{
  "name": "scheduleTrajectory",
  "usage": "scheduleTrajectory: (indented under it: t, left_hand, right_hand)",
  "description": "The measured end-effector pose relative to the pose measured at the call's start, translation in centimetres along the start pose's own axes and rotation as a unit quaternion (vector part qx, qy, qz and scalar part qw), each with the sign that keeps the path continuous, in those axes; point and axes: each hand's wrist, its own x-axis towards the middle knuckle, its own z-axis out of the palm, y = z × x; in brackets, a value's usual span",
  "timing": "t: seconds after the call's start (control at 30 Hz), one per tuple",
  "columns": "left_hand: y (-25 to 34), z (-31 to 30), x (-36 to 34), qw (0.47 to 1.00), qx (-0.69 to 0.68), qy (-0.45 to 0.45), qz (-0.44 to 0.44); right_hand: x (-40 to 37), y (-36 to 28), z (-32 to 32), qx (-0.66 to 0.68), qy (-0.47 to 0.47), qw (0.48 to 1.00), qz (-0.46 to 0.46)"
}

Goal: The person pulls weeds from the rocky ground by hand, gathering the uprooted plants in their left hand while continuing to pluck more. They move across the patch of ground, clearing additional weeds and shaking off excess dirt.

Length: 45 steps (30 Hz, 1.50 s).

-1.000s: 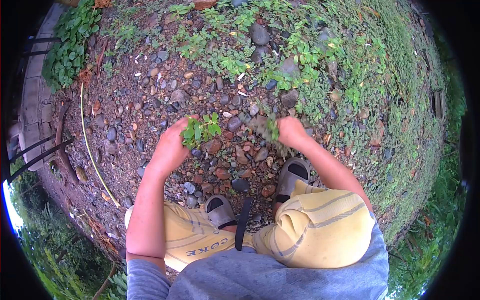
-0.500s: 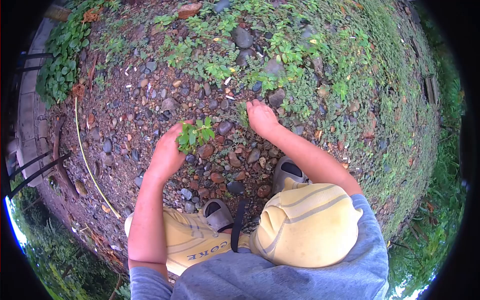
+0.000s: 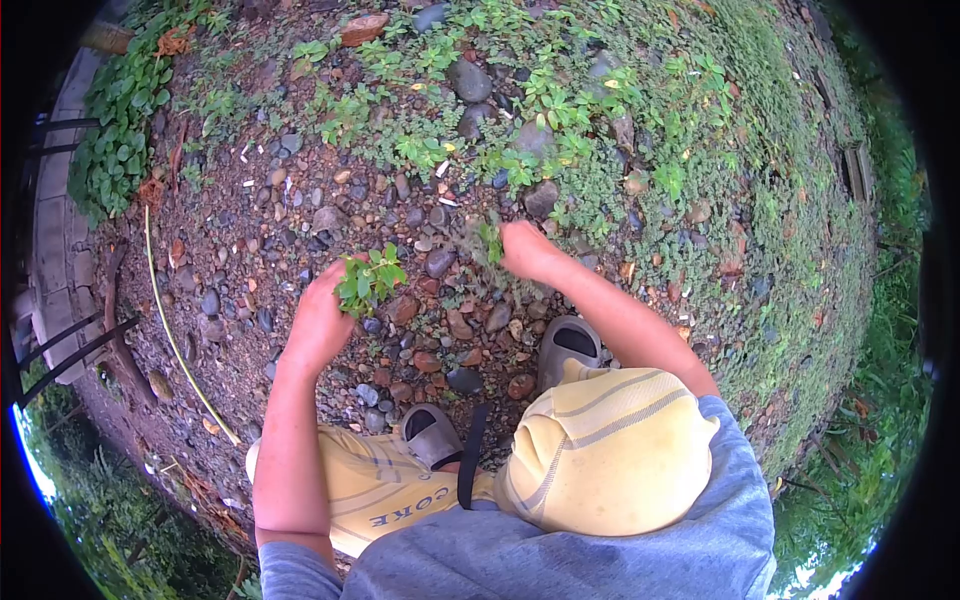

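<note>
A small bunch of broad green leaves (image 3: 370,284) sticks out of my left hand (image 3: 322,308), whose fingers are closed round its stems. My right hand (image 3: 530,252) is closed on a small green weed (image 3: 490,243), which hangs at its fingertips over the pebbles. Part of this weed looks blurred, and the fingertips of the hand are partly hidden. Reddish and grey pebbles (image 3: 427,362) cover the soil between the two hands.
Low green weeds (image 3: 560,100) spread ahead and to the right, among larger grey stones (image 3: 470,80). A long pale stalk (image 3: 172,330) lies at the left, beside a brown stick (image 3: 121,320). Two grey sandals (image 3: 432,434) are below the hands.
My right hand has moved slightly down and right, with the small weed now showing at its fingers. My left hand and its leaves have shifted a little left and down.
</note>
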Motion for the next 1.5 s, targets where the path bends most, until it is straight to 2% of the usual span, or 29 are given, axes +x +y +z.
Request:
scheduleTrajectory:
  t: [0.1, 0.2, 0.23, 0.27, 0.33, 0.43, 0.57, 0.67, 0.77, 0.97, 1.17, 1.27, 1.37, 1.5]
  left_hand:
    - [0.2, -0.3, 0.3, 1.000, -0.014, -0.010, -0.010]
    - [0.5, -0.2, 0.6, 1.000, -0.022, -0.015, -0.009]
    - [0.4, -0.2, 0.7, 1.000, -0.014, -0.014, 0.006]
    - [0.4, -0.2, 0.8, 1.000, -0.005, -0.012, 0.021]
    - [0.7, -0.2, 0.9, 1.000, -0.006, -0.010, 0.019]
    - [0.9, -0.4, 0.7, 1.000, -0.005, -0.004, 0.019]
    - [1.1, -0.6, 0.4, 1.000, -0.002, 0.004, 0.015]
    - [1.1, -0.6, 0.3, 1.000, -0.004, 0.009, 0.026]
    - [1.2, -0.6, 0.4, 1.000, -0.012, 0.002, 0.028]
    - [1.7, -0.9, 0.3, 1.000, -0.007, 0.003, 0.024]
    - [1.3, -0.8, 0.3, 1.000, -0.007, 0.005, 0.009]
    - [1.2, -0.8, 0.3, 1.000, -0.016, 0.005, 0.001]
    - [1.2, -0.7, 0.5, 1.000, -0.013, 0.002, 0.014]
    - [1.2, -0.3, 0.6, 1.000, -0.005, -0.003, 0.019]
  right_hand:
    - [-2.2, 0.1, 1.2, 0.035, -0.053, 0.996, -0.065]
    - [-3.5, 0.9, 2.0, -0.008, 0.054, 0.996, -0.065]
    - [-4.0, 1.1, 1.8, -0.071, 0.155, 0.983, -0.075]
    - [-3.7, 1.6, 0.9, -0.062, 0.118, 0.991, -0.011]
    - [-3.6, 3.8, -0.3, -0.127, 0.221, 0.965, -0.055]
    - [-3.4, 6.7, -1.3, -0.184, 0.312, 0.932, -0.024]
    - [-3.5, 8.8, -1.8, -0.253, 0.305, 0.917, 0.047]
    - [-2.8, 10.3, -1.0, -0.291, 0.295, 0.908, 0.061]
    - [-3.2, 8.8, -1.8, -0.250, 0.253, 0.932, 0.074]
    - [-4.0, 7.9, -2.6, -0.186, 0.236, 0.951, 0.064]
    - [-5.5, 7.1, -1.5, -0.183, 0.210, 0.958, 0.070]
    - [-7.1, 6.1, -0.5, -0.174, 0.193, 0.965, -0.040]
    - [-7.9, 4.4, -0.9, -0.121, 0.204, 0.966, -0.104]
    - [-5.0, 6.2, -2.4, -0.110, 0.278, 0.950, -0.088]
